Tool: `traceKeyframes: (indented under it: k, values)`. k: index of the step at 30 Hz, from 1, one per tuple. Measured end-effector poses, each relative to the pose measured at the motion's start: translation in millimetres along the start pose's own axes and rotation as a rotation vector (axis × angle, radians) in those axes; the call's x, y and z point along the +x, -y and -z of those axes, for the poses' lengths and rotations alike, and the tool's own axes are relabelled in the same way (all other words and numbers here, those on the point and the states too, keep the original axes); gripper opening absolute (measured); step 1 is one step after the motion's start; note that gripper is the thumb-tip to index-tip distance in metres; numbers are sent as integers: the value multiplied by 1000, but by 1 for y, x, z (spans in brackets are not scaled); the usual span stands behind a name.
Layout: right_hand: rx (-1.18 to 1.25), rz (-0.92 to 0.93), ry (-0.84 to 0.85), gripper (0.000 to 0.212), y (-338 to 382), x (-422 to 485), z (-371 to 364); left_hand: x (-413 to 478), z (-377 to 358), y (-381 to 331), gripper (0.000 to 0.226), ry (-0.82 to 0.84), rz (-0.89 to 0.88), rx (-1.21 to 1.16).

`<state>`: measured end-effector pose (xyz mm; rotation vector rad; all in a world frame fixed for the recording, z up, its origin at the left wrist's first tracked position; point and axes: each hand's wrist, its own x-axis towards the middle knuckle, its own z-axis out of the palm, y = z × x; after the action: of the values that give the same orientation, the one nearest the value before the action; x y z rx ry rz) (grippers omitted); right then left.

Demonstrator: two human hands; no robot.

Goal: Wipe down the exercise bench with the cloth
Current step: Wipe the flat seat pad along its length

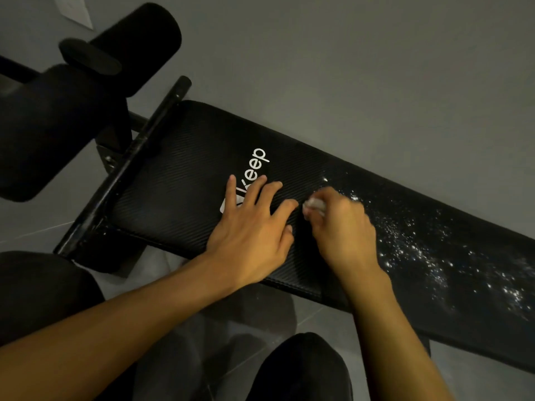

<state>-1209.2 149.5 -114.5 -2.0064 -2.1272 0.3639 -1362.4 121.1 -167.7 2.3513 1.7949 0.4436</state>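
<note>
Our left hand point(252, 227) lies flat on the black bench point(179, 175). Its fingers are straight and spread over part of the white logo point(256, 163), holding nothing; we judge it is steadying the pad. Our right hand point(338, 224) is curled round a small white cloth point(314, 204), bunched so tightly that only a bit of it shows past the knuckles. It presses on the pad just beside the left fingertips, about midway between the bench's near and far long edges. From there toward the right end, the surface is scattered with white specks point(419, 247), while the part toward the crossbar point(130, 166) end looks clean. So we judge the wiping only partly done, with the speckled stretch as the work in hand. To do it well, we should open the cloth out so that more of it meets the ribbed surface. Then we press firmly and stroke in overlapping passes from the clean part toward the right end, so no specks get dragged back over it. Whether the specks are dry powder or drops we cannot tell. If dry, we should gather them into the cloth rather than push them off the near edge onto the floor point(347, 68).
</note>
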Motion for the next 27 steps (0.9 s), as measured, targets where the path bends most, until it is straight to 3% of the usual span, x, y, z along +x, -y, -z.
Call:
traceKeyframes:
  k: [4,10,15,22,27]
  values:
    - [-5,-7,-52,21,6,17,-4,-2,0,0,51,3,4,5]
    - [20,17,79,11,-6,-10,7,-2,0,1,51,-1,-1,19]
    - [-21,-2,-33,20,6,34,3,-2,0,0,49,-4,1,16]
    - [41,27,9,11,-3,1,1,-3,0,1,49,-4,0,8]
    - [10,-21,-108,18,-1,45,-2,-2,0,1,48,-10,3,4]
